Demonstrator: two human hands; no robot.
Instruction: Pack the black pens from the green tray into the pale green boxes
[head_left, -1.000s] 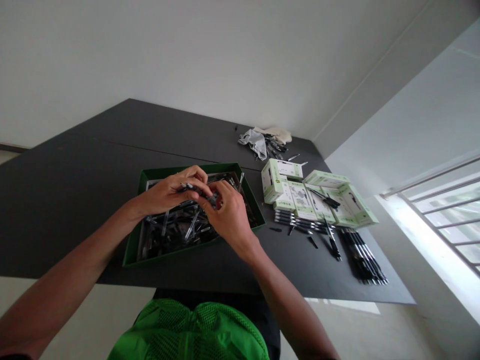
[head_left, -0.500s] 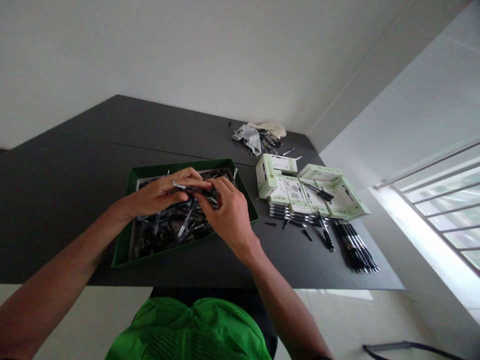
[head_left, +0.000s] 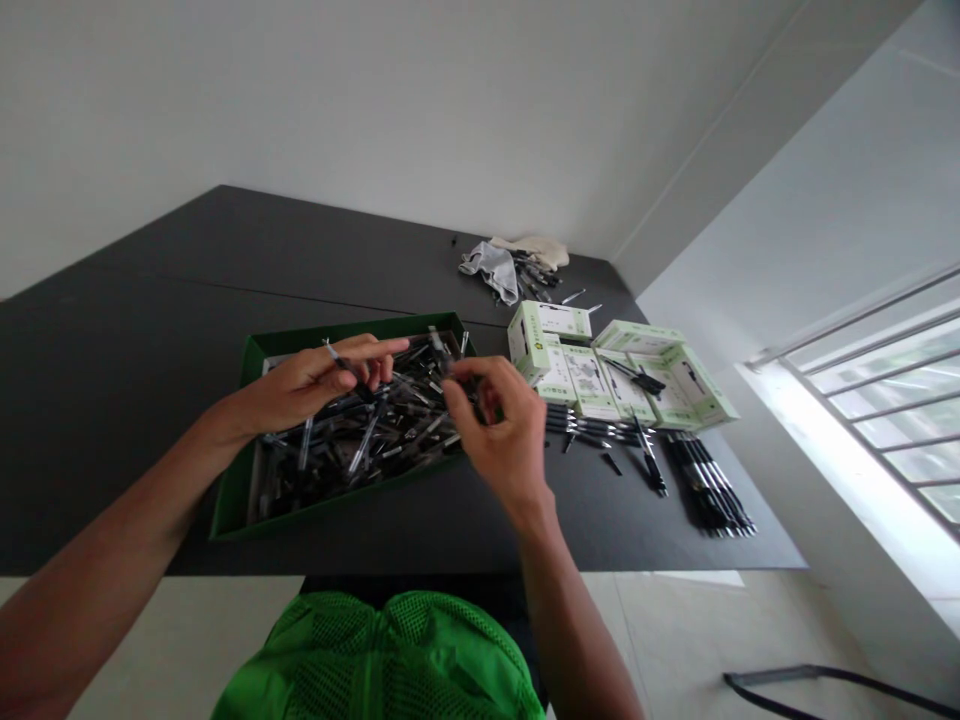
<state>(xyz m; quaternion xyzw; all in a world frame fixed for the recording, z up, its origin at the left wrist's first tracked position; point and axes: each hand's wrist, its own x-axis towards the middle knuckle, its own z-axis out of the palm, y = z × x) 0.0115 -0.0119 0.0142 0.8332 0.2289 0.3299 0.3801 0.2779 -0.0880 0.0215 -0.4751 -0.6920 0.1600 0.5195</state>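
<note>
A green tray (head_left: 251,360) full of several loose black pen parts sits on the dark table (head_left: 150,290). My left hand (head_left: 315,380) hovers over the tray and pinches a slim pen piece (head_left: 341,364) between thumb and fingers. My right hand (head_left: 499,425) is at the tray's right end, fingers curled around a short dark pen part (head_left: 441,352) that points up. The two hands are a little apart.
Several pale green cartons (head_left: 600,365) stand right of the tray, with rows of black pens (head_left: 709,485) laid in front of them. A grey cloth and more pens (head_left: 506,270) lie at the table's far edge. A window with bars is at right.
My hands were together over the tray, working on one piece. They have now pulled apart: the right hand moved right with one part, the left keeps the other.
</note>
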